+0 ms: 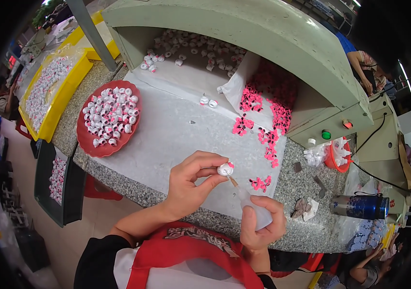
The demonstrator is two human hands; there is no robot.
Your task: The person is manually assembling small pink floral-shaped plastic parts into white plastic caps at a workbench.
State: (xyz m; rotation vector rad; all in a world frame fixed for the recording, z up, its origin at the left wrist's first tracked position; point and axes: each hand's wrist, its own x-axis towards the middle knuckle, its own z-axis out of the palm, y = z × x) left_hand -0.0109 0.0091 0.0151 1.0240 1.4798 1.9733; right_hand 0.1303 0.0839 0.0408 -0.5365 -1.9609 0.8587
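Observation:
Between the thumb and fingers of my left hand [193, 180] is a small white round piece [225, 168] with a pink patch. My right hand [265, 224] grips a translucent squeeze bottle [259, 212], its thin nozzle [234, 181] pointing up and left at the piece. The nozzle's tip appears to touch the piece or lie very near it. Both hands are above the front part of a white sheet [167, 125] on the speckled worktop. Several small pink flat pieces [260, 183] with dark spots lie just beyond the bottle.
A red bowl [82, 132] of similar white pieces stands at left, near a yellow tray [61, 106]. Ahead is a pale green metal housing [244, 24], with white pieces [205, 45] and pink pieces [280, 113] inside. A blue bottle [359, 206] lies at right near a red cup [330, 159].

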